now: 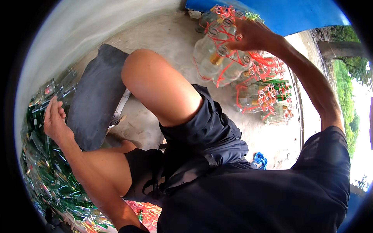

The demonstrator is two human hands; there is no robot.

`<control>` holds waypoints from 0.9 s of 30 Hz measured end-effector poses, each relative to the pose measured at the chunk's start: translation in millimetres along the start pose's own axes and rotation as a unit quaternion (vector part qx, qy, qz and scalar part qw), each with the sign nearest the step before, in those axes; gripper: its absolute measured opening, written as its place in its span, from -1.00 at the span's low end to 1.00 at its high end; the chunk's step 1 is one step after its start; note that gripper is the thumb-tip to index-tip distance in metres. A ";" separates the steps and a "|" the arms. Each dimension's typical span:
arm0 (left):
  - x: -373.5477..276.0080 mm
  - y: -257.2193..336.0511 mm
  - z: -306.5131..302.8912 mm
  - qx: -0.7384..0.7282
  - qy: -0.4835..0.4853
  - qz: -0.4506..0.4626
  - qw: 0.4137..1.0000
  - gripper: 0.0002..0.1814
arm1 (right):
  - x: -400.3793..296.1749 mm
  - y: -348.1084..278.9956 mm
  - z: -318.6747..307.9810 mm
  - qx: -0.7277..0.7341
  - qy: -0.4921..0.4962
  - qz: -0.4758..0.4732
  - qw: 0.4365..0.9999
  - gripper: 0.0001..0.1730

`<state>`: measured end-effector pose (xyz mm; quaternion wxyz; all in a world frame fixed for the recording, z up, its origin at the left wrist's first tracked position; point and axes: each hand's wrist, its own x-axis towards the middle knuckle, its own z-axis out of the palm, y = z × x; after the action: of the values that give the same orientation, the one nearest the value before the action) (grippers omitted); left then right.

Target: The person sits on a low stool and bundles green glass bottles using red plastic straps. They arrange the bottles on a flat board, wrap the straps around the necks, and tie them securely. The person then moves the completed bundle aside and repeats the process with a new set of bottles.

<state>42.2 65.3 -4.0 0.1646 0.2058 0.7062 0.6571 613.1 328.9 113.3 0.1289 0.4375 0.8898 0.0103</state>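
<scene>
At the upper right, my right hand (pixel 247 35) grips a bundle of clear glass bottles (pixel 209 59) bound with red plastic strapping, its fingers around the strapping and bottle necks. On the far left is my left hand (pixel 56 118), with some fingers extended and others curled; nothing shows in its grasp. It is over the edge of a large heap of loose green and clear glass bottles (pixel 52 174). Between this hand and my raised knee stands a dark grey curved slab (pixel 94 96). Its material cannot be told.
More strapped bundles of clear and green bottles (pixel 263 96) stand on the concrete floor at the right. Loose red strapping (pixel 147 212) lies at the bottom. A blue panel (pixel 291 14) is at the top, a pale wall (pixel 75 26) at the upper left, and a blue plastic item (pixel 260 160) by my hip.
</scene>
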 end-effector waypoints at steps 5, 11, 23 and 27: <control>1.7 3.9 -2.6 0.042 -0.026 0.005 0.999 -0.73 | -77.7 16.9 24.0 0.054 -0.034 0.014 0.998 -0.37; 2.2 -13.4 24.2 0.052 -0.084 -0.001 0.995 -0.70 | -202.3 9.6 23.4 0.085 -0.044 0.109 0.989 -0.37; 2.3 -11.9 29.9 0.142 -0.133 0.012 0.981 -0.68 | -308.8 -26.6 78.0 0.146 -0.085 0.173 0.970 -0.46; 2.8 -14.9 29.8 0.148 -0.140 0.011 0.979 -0.68 | -331.5 -37.4 102.4 0.169 -0.090 0.211 0.959 -0.49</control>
<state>53.8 91.6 -21.2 0.2217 0.3255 0.7636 0.5116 802.1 37.2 82.6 0.1276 0.6298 0.7508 -0.1529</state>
